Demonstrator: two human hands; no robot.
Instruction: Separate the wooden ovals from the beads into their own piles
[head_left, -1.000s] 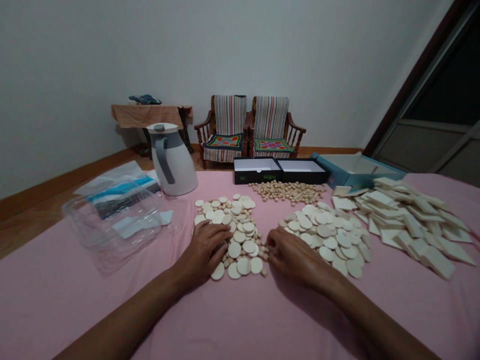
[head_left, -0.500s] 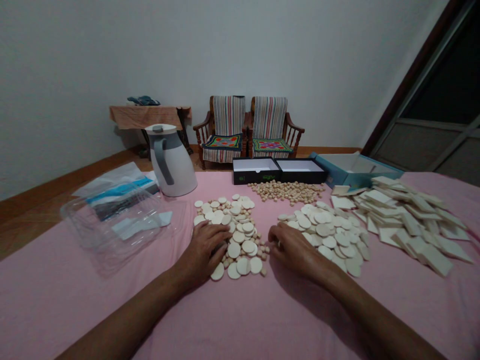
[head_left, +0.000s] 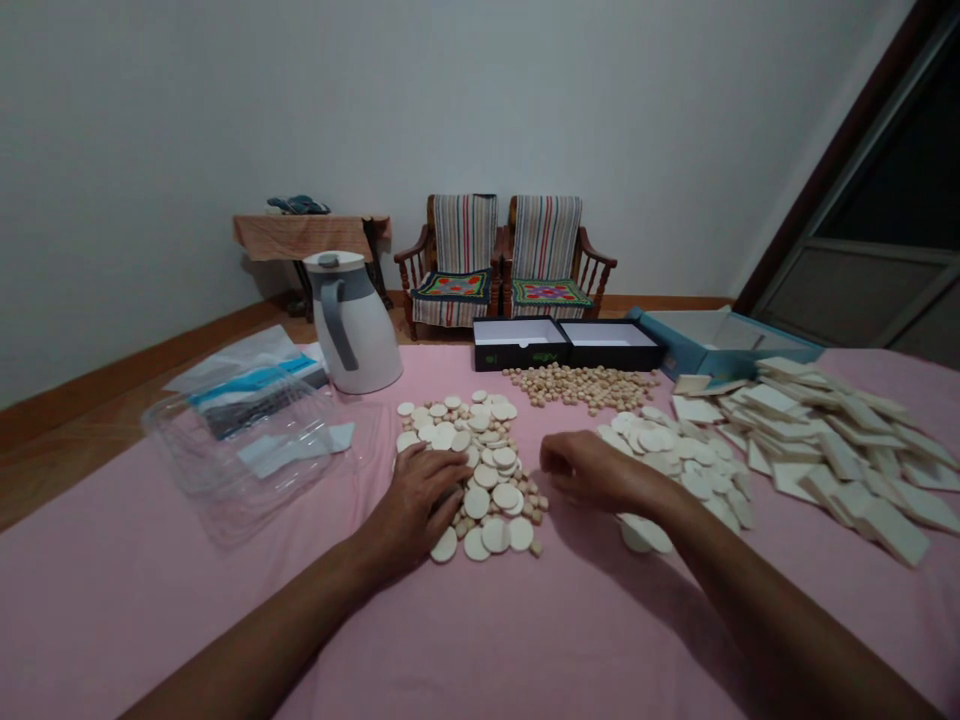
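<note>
My left hand (head_left: 421, 500) lies open on the left edge of a mixed pile of pale wooden discs (head_left: 486, 476) and small wooden beads or cubes (head_left: 537, 502). Its fingers stretch over the discs. Between this pile and a second heap of wooden discs (head_left: 694, 450), my right hand (head_left: 581, 465) hovers just above the cloth. The right fingers are curled inward; whatever they hold, if anything, is hidden. The right wrist and forearm cover part of the second heap.
A heap of small wooden pieces (head_left: 577, 384) lies before two black box halves (head_left: 519, 354). Rectangular wooden tiles (head_left: 832, 430) are piled right, near a blue box (head_left: 705, 345). A white jug (head_left: 358, 335) and clear plastic packaging (head_left: 225, 440) stand left on pink cloth (head_left: 480, 640).
My right hand has risen slightly, its fingers curled, uncovering discs beneath the forearm. My left hand stays on the mixed pile. The whole view has shifted a little.
</note>
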